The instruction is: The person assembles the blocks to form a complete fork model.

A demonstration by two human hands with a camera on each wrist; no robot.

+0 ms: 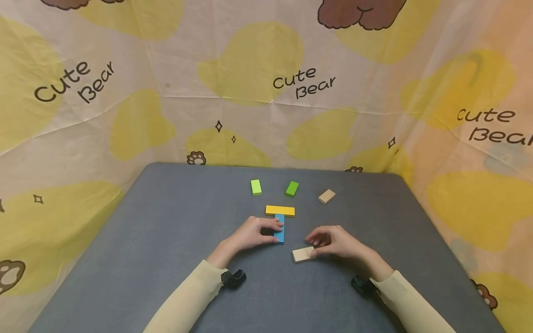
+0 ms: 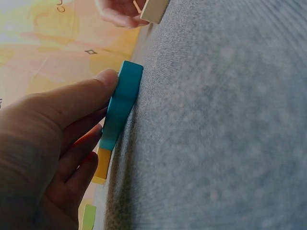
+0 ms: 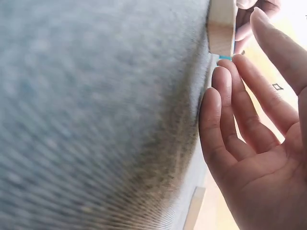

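Cream sleeves (image 1: pixel 187 296) come in at the bottom edge, w/ a black wristband (image 1: pixel 235 279) at the L cuff & another black band (image 1: pixel 364 285) at the R. L hand (image 1: pixel 255 231) has thumb + fingertips on the blue block (image 1: pixel 279 235), holding it flat on the grey counter (image 1: pixel 175 222), approx. mid-counter. Blue block's far end meets the near side of the yellow block (image 1: pixel 280 211), which lies crosswise, so the two make a T.

R hand (image 1: pixel 337 241) is loosely bent, w/ a clear gap btwn thumb & fingers; it's at the R end of the pale wood block (image 1: pixel 301 255). Can't tell for sure if it touches. Pale wood block lies flat, nr the blue block but apart, just to its R & closer to the person.

Farther back, L to R & well apart: lime block (image 1: pixel 256 187), darker green block (image 1: pixel 292 188), 2nd wood block (image 1: pixel 326 196), the latter turned at an angle. Behind the counter hangs a cloth (image 1: pixel 258 111) w/ yellow blobs & "Cute Bear" lettering.
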